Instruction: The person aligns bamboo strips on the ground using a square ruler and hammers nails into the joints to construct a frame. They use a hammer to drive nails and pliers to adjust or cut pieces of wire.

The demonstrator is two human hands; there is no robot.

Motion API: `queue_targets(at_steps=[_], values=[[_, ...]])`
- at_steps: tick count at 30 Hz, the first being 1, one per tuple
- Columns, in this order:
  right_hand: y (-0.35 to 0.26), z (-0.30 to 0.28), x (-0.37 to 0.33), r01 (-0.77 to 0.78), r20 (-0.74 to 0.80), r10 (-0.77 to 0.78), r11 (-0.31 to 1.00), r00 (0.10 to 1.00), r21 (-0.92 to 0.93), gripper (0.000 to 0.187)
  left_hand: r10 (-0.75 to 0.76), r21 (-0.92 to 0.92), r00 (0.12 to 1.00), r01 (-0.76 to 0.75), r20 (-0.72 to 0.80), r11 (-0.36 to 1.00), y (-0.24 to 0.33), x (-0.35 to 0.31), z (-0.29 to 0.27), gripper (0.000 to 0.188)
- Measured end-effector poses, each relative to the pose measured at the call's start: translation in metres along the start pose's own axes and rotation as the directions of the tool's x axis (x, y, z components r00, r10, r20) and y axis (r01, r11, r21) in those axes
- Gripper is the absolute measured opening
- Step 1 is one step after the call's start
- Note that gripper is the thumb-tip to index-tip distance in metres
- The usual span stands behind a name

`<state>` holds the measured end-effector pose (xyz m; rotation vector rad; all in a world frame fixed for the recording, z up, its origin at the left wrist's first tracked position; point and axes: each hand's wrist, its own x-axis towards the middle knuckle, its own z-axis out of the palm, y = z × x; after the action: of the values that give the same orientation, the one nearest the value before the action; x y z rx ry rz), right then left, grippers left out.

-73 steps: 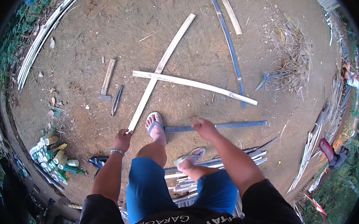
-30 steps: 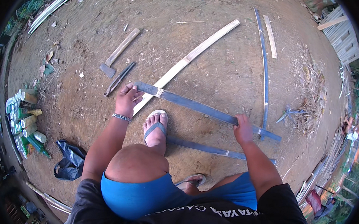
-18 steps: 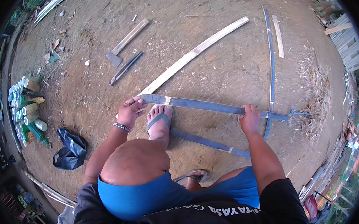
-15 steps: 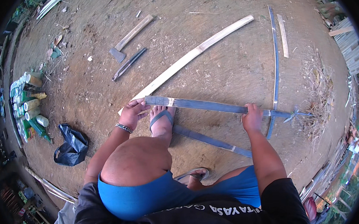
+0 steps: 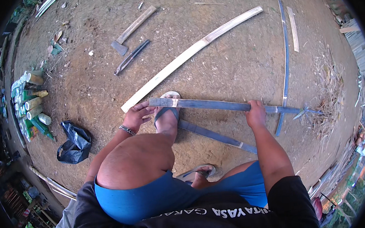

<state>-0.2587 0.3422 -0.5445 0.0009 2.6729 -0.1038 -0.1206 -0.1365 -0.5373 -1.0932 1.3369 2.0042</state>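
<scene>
A long grey-blue slat (image 5: pixel 215 105), apparently split bamboo with a pale band at a node, lies across in front of me over my sandalled foot (image 5: pixel 166 120). My right hand (image 5: pixel 255 114) is closed around it right of its middle. At its left end my left hand (image 5: pixel 137 117) has its fingers apart, the fingertips beside or touching the slat's end; contact is hard to make out. Farther right the slat crosses a thin upright strip (image 5: pixel 285 51), and a frayed bluish tie (image 5: pixel 304 111) shows near its end. A second grey-blue slat (image 5: pixel 218 137) lies slanting below, partly behind my foot and right arm.
Beyond my hands lie a pale bamboo slat (image 5: pixel 191 56), an axe (image 5: pixel 136 26), long-handled pincers (image 5: pixel 132 57) and a short pale strip (image 5: pixel 293 30). Bottles (image 5: pixel 33 103) and a black plastic bag (image 5: pixel 73 142) are at the left; dry straw (image 5: pixel 325 91) lies at the right.
The view has shifted slightly, so ground objects sit a little higher and farther right. Both hands keep nearly the same places on and beside the slat. The sandal's front edge now shows beyond the slat.
</scene>
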Motion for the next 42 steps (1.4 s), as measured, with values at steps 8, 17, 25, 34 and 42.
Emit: queue_targets(at_steps=[8,17,25,34,42], values=[[0.000,0.015,0.005,0.030,0.093,-0.033,0.999,0.995,0.036,0.050,-0.035,0.103,0.999,0.034,0.009,0.994,-0.014,0.007,-0.005,0.048],[-0.009,0.012,0.004,-0.006,0.134,0.010,1.000,0.991,-0.027,0.056,0.142,0.385,0.978,-0.073,-0.155,0.920,-0.033,0.039,-0.037,0.038],[-0.030,0.000,-0.006,-0.029,0.168,0.043,0.996,0.985,-0.087,0.059,0.603,0.934,0.788,-0.109,-0.127,0.340,0.009,0.039,-0.050,0.038],[-0.041,-0.001,-0.009,-0.005,0.192,0.027,0.994,0.981,-0.112,0.061,0.430,0.994,0.896,0.100,-0.109,0.044,0.013,0.039,-0.052,0.055],[-0.051,0.010,-0.010,0.053,0.180,-0.031,0.991,0.983,-0.120,0.061,0.362,0.945,0.930,-0.055,-0.069,0.323,0.023,0.025,-0.051,0.039]])
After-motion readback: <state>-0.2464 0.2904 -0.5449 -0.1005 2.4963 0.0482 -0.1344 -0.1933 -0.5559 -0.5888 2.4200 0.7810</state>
